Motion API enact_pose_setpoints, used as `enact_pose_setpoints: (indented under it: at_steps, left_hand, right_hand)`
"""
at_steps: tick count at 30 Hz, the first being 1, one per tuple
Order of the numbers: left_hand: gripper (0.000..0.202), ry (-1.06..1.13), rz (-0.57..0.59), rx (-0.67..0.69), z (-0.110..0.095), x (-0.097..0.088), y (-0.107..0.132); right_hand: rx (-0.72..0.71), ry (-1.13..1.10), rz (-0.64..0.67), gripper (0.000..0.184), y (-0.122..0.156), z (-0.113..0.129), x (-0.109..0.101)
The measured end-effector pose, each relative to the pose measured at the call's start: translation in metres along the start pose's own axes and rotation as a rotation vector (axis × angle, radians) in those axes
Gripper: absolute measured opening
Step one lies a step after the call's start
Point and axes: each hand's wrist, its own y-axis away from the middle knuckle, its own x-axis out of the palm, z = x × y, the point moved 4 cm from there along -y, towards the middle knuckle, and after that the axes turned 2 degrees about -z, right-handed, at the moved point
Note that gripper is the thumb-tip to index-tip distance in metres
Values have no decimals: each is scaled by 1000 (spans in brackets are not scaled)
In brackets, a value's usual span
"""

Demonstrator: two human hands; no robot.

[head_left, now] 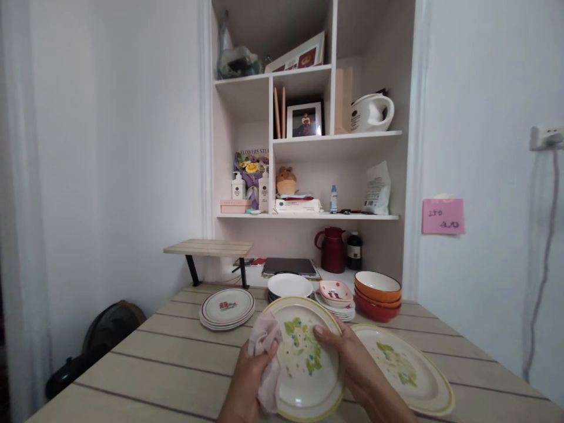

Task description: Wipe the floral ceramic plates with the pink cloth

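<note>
My right hand grips the right rim of a cream plate with green leaf patterns and a yellow edge, thumb lying on its face; the plate is tilted up toward me. My left hand is closed on a pale pink cloth pressed against the plate's left edge. A second plate of the same pattern lies flat on the wooden table just right of my right hand.
A stack of red-rimmed plates sits left of centre. Behind are a white plate stack, a small pink bowl on plates, and stacked orange and red bowls. A red jug and filled shelves stand at the back.
</note>
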Motion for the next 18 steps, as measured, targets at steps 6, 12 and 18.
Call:
enact_pose_setpoints:
  at_steps: [6, 12, 18]
  left_hand:
    - [62, 44, -40, -108, 9, -1, -4]
    - [67, 77, -77, -121, 13, -1, -7]
    - [74, 149, -113, -94, 12, 0, -7]
  right_hand:
    - [-37, -22, -185, 83, -11, -19, -10]
    - [-107, -8, -242, 81, -6, -16, -6]
    - [-154, -40, -307, 79, -4, -22, -6]
